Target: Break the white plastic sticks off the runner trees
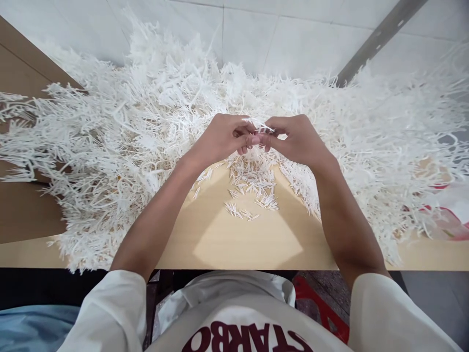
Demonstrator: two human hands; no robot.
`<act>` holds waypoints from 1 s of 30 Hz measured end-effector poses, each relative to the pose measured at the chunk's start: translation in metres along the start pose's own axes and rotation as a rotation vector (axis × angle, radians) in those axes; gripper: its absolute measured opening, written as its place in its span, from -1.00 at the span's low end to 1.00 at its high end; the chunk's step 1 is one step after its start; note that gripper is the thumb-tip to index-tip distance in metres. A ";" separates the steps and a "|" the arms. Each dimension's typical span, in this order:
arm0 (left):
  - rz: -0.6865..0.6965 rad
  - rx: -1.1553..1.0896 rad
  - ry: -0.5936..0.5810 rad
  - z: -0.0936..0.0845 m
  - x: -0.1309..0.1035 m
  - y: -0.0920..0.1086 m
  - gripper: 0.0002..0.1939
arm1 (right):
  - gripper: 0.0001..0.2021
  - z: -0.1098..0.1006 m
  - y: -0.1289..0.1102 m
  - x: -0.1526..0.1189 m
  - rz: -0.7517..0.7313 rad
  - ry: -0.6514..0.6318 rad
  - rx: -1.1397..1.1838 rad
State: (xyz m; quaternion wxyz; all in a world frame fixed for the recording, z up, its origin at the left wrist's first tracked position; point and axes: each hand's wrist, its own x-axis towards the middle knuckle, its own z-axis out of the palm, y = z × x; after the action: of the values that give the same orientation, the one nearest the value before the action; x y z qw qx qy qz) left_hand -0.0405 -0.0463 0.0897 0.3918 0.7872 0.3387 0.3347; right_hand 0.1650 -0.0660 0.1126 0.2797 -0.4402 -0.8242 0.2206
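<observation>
My left hand and my right hand meet over the table, fingertips nearly touching. Between them is a thin white branched plastic piece, pinched by the fingers of both hands. Behind and around the hands lies a big heap of similar white branched pieces. Below the hands, short white sticks are scattered in a loose pile on the wooden table.
Brown cardboard stands at the left edge. A grey metal post leans at the upper right before a tiled wall. A clear bag with red trim lies at the right. Something red is below the table.
</observation>
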 end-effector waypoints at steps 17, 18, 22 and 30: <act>0.147 0.173 -0.147 -0.009 0.000 -0.010 -0.96 | -0.74 0.004 0.003 0.001 -0.259 -0.202 -0.176; 0.129 0.117 -0.144 -0.008 0.000 -0.015 -0.95 | -0.75 0.002 0.003 0.000 -0.263 -0.208 -0.151; 0.057 -0.027 0.062 -0.016 0.002 -0.036 -0.90 | -0.77 -0.010 -0.001 -0.005 -0.237 -0.304 -0.014; 0.045 0.095 0.079 -0.035 -0.003 -0.023 -0.88 | -0.57 -0.010 0.002 -0.002 0.077 -0.036 0.141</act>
State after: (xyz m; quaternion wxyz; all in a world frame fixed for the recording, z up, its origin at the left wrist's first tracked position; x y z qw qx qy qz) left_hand -0.0760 -0.0244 0.0861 0.3327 0.7986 0.3517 0.3574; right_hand 0.1730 -0.0653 0.1183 0.2866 -0.4468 -0.7940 0.2963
